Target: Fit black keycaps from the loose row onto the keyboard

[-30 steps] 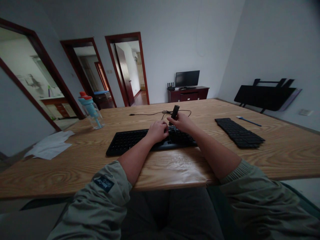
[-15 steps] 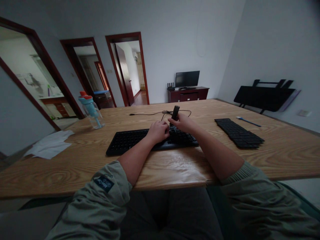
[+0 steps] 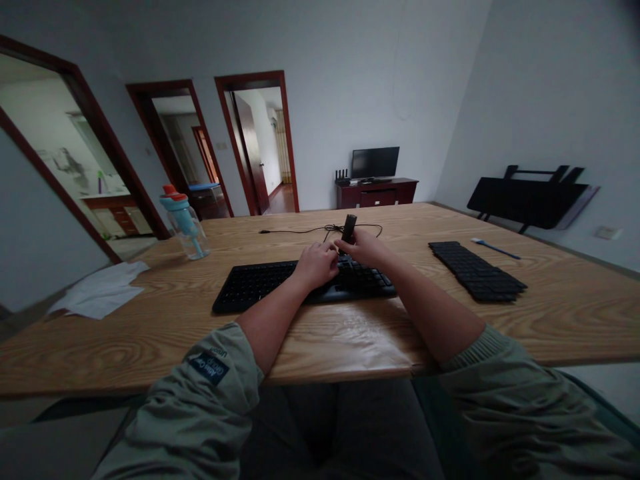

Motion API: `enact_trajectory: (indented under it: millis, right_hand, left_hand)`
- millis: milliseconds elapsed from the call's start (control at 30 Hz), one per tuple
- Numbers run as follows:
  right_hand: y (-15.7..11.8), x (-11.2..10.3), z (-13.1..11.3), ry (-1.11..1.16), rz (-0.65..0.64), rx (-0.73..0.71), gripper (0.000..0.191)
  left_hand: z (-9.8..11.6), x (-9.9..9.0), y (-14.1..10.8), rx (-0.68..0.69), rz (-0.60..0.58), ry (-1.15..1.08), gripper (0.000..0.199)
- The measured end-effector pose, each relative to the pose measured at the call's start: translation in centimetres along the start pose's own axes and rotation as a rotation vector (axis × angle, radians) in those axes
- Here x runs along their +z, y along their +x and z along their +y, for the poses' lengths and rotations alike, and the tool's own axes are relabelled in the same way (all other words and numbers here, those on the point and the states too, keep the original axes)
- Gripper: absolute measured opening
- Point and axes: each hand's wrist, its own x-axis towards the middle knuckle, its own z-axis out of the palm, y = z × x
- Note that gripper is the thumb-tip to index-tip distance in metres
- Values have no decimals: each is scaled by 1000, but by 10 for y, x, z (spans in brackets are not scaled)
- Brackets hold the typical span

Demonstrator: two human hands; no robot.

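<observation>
A black keyboard (image 3: 260, 285) lies on the wooden table in front of me. My right hand (image 3: 369, 248) wraps round a short black stick-shaped tool (image 3: 349, 228), held nearly upright over the keyboard's middle. The tool's lower end is hidden by my fingers. Against it, on the left, my left hand (image 3: 318, 264) rests over the keyboard with its fingers curled in; what they grip, if anything, cannot be made out. Behind both hands runs a thin black cable (image 3: 300, 231), looped in the middle.
To the right, rows of loose black keycaps (image 3: 475, 272) lie laid out, with a blue-handled brush (image 3: 496, 249) beyond them. At the left stand a clear bottle with a red lid (image 3: 186, 223) and some white tissues (image 3: 103, 290). The table's (image 3: 345, 340) front edge is close to me.
The black tool has tilted slightly and shifted a little left with my right hand. My left hand stays nearly where it was. The whole view has dropped slightly.
</observation>
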Motion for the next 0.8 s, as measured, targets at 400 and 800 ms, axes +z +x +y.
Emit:
enact_trajectory:
  millis: [400, 800]
  right_hand:
    - [-8, -1, -4, -15, -15, 118, 26]
    - [-5, -2, 2, -56, -2, 114, 21]
  left_hand:
    - [-4, 3, -4, -3, 6, -31, 16]
    - [-8, 10, -4, 15, -52, -41, 21]
